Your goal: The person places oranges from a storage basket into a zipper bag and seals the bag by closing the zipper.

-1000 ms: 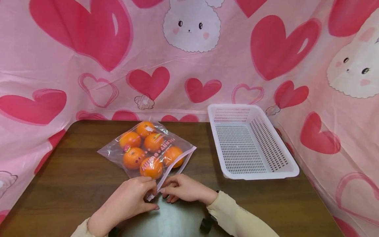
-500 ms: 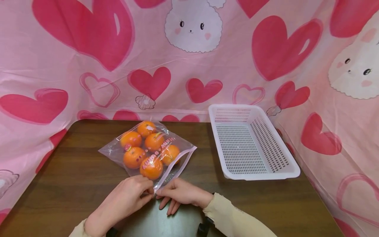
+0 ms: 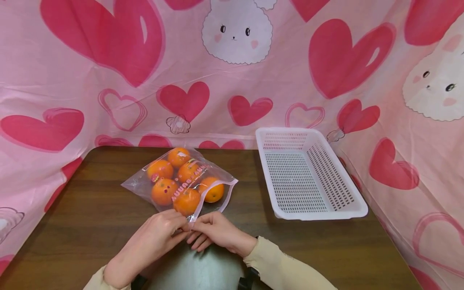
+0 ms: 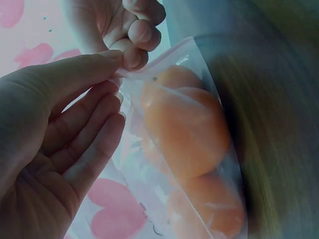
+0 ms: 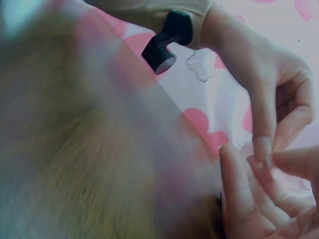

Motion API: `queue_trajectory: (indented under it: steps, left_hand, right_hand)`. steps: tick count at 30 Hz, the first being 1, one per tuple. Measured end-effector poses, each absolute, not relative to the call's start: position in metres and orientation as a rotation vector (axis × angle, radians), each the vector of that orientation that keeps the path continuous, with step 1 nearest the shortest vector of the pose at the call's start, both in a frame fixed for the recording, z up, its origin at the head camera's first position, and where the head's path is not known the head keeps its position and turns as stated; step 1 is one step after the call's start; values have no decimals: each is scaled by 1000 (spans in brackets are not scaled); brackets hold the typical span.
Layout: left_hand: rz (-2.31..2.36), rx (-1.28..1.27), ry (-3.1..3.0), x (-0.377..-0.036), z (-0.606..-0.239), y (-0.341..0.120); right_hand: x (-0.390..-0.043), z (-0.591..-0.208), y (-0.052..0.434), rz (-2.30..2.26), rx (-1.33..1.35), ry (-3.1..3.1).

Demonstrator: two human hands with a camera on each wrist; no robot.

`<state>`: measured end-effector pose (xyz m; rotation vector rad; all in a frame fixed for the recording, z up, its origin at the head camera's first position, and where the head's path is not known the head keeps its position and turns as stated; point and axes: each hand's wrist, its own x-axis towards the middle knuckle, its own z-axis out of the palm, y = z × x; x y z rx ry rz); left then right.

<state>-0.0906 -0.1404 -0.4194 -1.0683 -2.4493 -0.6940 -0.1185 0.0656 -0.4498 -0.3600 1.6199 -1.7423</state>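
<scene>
On the dark wooden desk (image 3: 90, 217), just in front of the person, lies a clear zip bag (image 3: 181, 181) holding six oranges (image 3: 164, 191), its pink zip strip (image 3: 214, 199) turned toward the hands. Both hands meet at the near corner of that strip. The left hand (image 3: 154, 237) pinches one lip of the bag mouth between thumb and fingertips; the left wrist view shows the thumb pressed on the plastic edge with the other fingers (image 4: 94, 134) extended behind it. The right hand (image 3: 214, 231) pinches the opposite lip at the same corner, its remaining fingers loosely spread over the desk. Each grip is therefore narrow and closed on the bag's edge, not on any fruit. The strip is parted along much of its length: it arches into an open loop around the nearest orange (image 3: 214, 191), while the end by the fingers is only just separating. By judgement, opening is well begun but not complete, and all the oranges remain inside the bag. To the right of the bag, apart from it, stands a white perforated basket (image 3: 322, 211) with nothing visible in it. Pink heart-printed cloth (image 3: 108, 52) encloses the desk at the back and sides.
</scene>
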Motion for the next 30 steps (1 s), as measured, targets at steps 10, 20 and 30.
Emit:
queue_trajectory:
  steps: [10,20,30]
  left_hand:
    - [-606,-974,-2454,-92,-416,-136]
    - [-612,-1067,-2400,-89,-414,-137]
    - [-694,-1081,-2350,-82,-409,-143]
  right_hand:
    - [-123,-441,64,-1804,-273,1737]
    - [-121,-441,65,-1852,-231,1715]
    - [-154,-452,92,-1961,-133,1759]
